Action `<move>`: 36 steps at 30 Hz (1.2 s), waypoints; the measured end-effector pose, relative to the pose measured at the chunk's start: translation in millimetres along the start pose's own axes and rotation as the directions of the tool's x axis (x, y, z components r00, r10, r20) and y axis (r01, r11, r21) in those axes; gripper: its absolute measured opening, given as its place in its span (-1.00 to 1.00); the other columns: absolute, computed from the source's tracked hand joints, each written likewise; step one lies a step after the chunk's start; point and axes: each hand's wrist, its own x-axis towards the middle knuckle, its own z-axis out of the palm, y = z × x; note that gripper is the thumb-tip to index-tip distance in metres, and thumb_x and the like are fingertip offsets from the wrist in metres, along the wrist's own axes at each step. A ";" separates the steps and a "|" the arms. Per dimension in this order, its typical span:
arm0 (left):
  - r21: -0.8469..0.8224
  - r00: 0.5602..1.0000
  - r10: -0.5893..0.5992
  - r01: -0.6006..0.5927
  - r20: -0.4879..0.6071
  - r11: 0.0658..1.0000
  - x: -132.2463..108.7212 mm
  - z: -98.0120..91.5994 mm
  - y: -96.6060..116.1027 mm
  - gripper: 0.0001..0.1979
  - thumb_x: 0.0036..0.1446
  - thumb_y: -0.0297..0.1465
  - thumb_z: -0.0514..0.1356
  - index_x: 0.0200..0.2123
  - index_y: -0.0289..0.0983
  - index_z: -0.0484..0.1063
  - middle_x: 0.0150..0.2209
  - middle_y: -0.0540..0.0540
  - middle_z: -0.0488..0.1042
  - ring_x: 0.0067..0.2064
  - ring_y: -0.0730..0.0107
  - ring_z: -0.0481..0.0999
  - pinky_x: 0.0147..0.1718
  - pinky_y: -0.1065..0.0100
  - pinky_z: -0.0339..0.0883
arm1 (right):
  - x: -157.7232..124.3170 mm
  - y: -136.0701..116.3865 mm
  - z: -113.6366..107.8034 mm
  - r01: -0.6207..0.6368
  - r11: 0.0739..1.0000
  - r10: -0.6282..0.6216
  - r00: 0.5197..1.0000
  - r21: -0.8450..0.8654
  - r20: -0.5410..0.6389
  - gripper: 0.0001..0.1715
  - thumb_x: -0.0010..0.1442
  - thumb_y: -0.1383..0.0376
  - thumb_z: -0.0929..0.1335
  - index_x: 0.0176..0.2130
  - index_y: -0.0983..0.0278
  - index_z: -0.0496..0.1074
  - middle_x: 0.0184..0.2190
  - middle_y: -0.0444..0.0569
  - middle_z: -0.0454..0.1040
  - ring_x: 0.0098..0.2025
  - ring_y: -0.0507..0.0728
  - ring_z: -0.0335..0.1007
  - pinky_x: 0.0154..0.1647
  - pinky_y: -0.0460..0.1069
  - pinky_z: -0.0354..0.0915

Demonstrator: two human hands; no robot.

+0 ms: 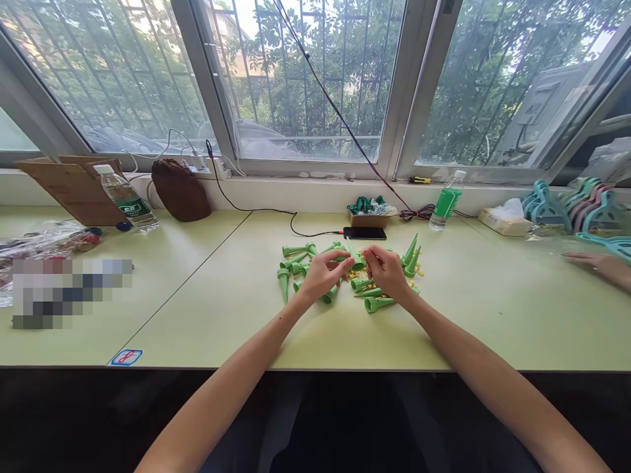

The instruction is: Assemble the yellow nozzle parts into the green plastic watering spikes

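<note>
My left hand [325, 274] is closed on a green plastic watering spike [355, 257], whose narrow end points up and away from me. Close beside it, the fingertips of my right hand [387, 270] pinch together near the spike's wide end, on what looks like a small yellow plastic piece, mostly hidden. Several more green spikes lie around both hands, such as one spike [282, 282] at the left and another [377, 304] below my right hand. Two spikes [413, 256] stand points up at the right. Small yellow pieces [419, 270] are scattered among them.
Behind the pile are a black phone [365, 233] on a cable and a small box [371, 220]. Water bottles [446, 200] stand at either side. Another person's hand [599, 264] reaches in at the right, near plastic hangers [594, 203]. A tissue box [505, 220] sits nearby.
</note>
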 end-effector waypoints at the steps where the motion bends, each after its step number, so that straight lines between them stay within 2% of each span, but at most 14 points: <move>1: 0.017 1.000 0.002 -0.002 -0.003 1.000 -0.1 0.2 -0.9 -0.58 0.09 -0.10 0.26 -0.15 -0.34 0.47 -0.44 -0.07 0.47 -0.50 0.40 0.50 -0.67 0.47 0.31 | 0.3 0.5 -0.1 -0.001 1.000 0.001 1.000 -0.005 0.001 -0.56 0.35 0.06 0.20 -0.46 0.25 0.29 -0.69 -0.21 0.20 -0.62 -0.01 0.14 -0.53 -0.09 0.10; 6: 0.080 0.995 0.097 -0.094 -0.023 0.992 1.0 0.6 -6.3 -0.58 0.07 -0.15 0.30 -0.09 -0.29 0.46 -0.15 -0.16 0.46 -0.48 0.52 0.47 -0.63 0.48 0.34 | 0.9 3.8 -0.4 -0.005 0.999 0.006 1.000 -0.032 0.003 -0.57 0.34 0.06 0.20 -0.46 0.25 0.29 -0.70 -0.21 0.18 -0.62 0.00 0.12 -0.54 -0.09 0.07; 11: 0.193 0.973 0.222 -0.208 -0.056 0.959 2.5 0.5 -9.6 -0.68 0.07 -0.20 0.30 -0.15 -0.24 0.46 -0.16 -0.09 0.40 -0.46 0.59 0.41 -0.54 0.48 0.36 | 0.5 2.8 0.1 -0.015 0.998 0.016 1.000 -0.054 0.022 -0.56 0.35 0.07 0.20 -0.46 0.25 0.29 -0.71 -0.20 0.18 -0.62 0.00 0.09 -0.54 -0.08 0.06; 15: 0.268 0.964 0.256 -0.229 -0.070 0.936 1.7 2.5 -8.0 -0.70 0.12 -0.20 0.26 -0.12 -0.21 0.43 -0.14 -0.09 0.41 -0.44 0.57 0.40 -0.52 0.48 0.33 | 0.4 0.3 0.6 -0.023 0.997 0.023 1.000 -0.068 0.006 -0.58 0.35 0.08 0.20 -0.44 0.25 0.33 -0.70 -0.20 0.19 -0.61 0.00 0.09 -0.53 -0.08 0.06; 18: 0.270 0.969 0.219 -0.182 -0.112 0.946 1.0 4.4 -5.6 -0.71 0.15 -0.16 0.22 -0.17 -0.25 0.40 -0.23 -0.06 0.46 -0.48 0.57 0.36 -0.54 0.48 0.27 | 0.7 -0.4 0.7 -0.024 0.997 0.023 1.000 -0.076 -0.014 -0.58 0.34 0.08 0.21 -0.43 0.26 0.34 -0.70 -0.21 0.18 -0.61 0.01 0.09 -0.53 -0.08 0.06; 20: 0.281 0.972 0.189 -0.144 -0.142 0.949 0.8 4.7 -4.0 -0.68 0.20 -0.13 0.16 -0.35 -0.29 0.40 -0.42 -0.01 0.44 -0.54 0.56 0.32 -0.55 0.46 0.21 | 0.9 -0.8 0.6 -0.022 0.997 0.020 1.000 -0.078 -0.021 -0.58 0.34 0.07 0.21 -0.43 0.26 0.34 -0.70 -0.21 0.18 -0.61 0.01 0.09 -0.52 -0.08 0.07; 23: 0.326 0.979 0.139 -0.085 -0.147 0.942 1.0 4.1 -1.5 -0.41 0.29 -0.07 0.00 -0.70 -0.30 0.28 -0.70 0.03 0.25 -0.63 0.55 0.21 -0.50 0.40 0.18 | 0.9 -1.9 0.2 -0.019 0.997 0.017 0.999 -0.077 -0.030 -0.58 0.35 0.07 0.20 -0.42 0.26 0.35 -0.70 -0.21 0.18 -0.60 0.01 0.09 -0.52 -0.08 0.07; 25: 0.330 0.988 0.077 -0.029 -0.131 0.943 1.1 3.7 -0.2 -0.29 0.31 -0.04 -0.07 -0.81 -0.29 0.24 -0.79 0.03 0.14 -0.67 0.55 0.17 -0.46 0.37 0.20 | 0.6 -3.4 -0.1 -0.010 0.997 0.009 1.000 -0.072 -0.020 -0.58 0.35 0.07 0.21 -0.43 0.26 0.34 -0.69 -0.21 0.18 -0.60 0.01 0.09 -0.51 -0.08 0.07; 27: 0.318 0.995 0.021 0.010 -0.095 0.948 1.3 3.6 0.2 -0.25 0.31 -0.02 -0.10 -0.83 -0.28 0.29 -0.82 0.01 0.14 -0.67 0.53 0.20 -0.42 0.36 0.23 | 0.2 -5.2 -0.3 0.013 0.998 -0.012 1.000 -0.063 0.018 -0.57 0.35 0.08 0.21 -0.46 0.25 0.30 -0.69 -0.21 0.18 -0.60 0.00 0.09 -0.50 -0.08 0.08; 30: 0.286 0.998 -0.052 0.058 -0.029 0.956 1.6 3.5 -1.0 -0.22 0.31 0.02 -0.14 -0.81 -0.28 0.35 -0.78 -0.03 0.26 -0.64 0.50 0.30 -0.40 0.37 0.26 | -0.4 -7.3 -0.3 0.054 0.997 -0.050 0.995 -0.050 0.082 -0.54 0.35 0.09 0.21 -0.52 0.24 0.25 -0.70 -0.21 0.17 -0.59 -0.01 0.07 -0.50 -0.09 0.08; 36: 0.204 0.988 -0.147 0.136 0.038 0.969 1.3 1.3 -2.8 -0.18 0.25 0.13 -0.19 -0.75 -0.30 0.42 -0.76 -0.06 0.31 -0.65 0.50 0.30 -0.52 0.42 0.25 | -0.6 -6.2 -0.5 0.064 0.998 -0.060 0.992 -0.027 0.108 -0.55 0.34 0.07 0.21 -0.49 0.25 0.30 -0.70 -0.21 0.17 -0.60 -0.01 0.08 -0.52 -0.09 0.09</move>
